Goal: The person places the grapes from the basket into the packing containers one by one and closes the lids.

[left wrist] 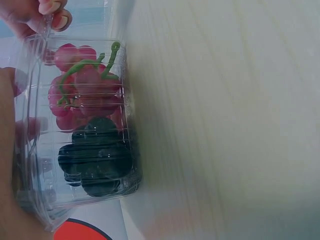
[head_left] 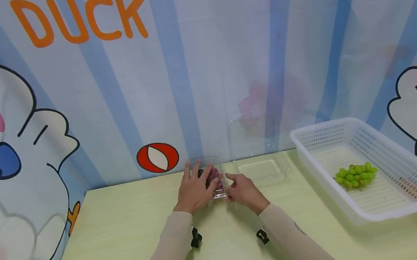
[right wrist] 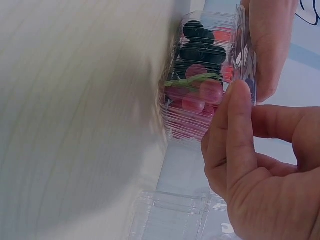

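A clear plastic clamshell box (head_left: 220, 195) stands at the back of the table with its lid down. Inside are pink grapes (left wrist: 90, 95) on a green stem and dark grapes (left wrist: 97, 160). My left hand (head_left: 196, 188) rests on the lid, fingers spread over it. From the other side, my right hand (head_left: 243, 192) pinches the lid's edge near a corner with thumb and forefinger, as the right hand (right wrist: 265, 160) shows in the right wrist view. The left hand (right wrist: 270, 50) lies along the top of the box there.
Right of the hands, a second clear clamshell box (head_left: 262, 170) stands with its lid raised against the curtain (head_left: 200, 69). A white perforated basket (head_left: 397, 210) at the right holds a bunch of green grapes (head_left: 356, 175). The table (head_left: 134, 227) ends at the curtain.
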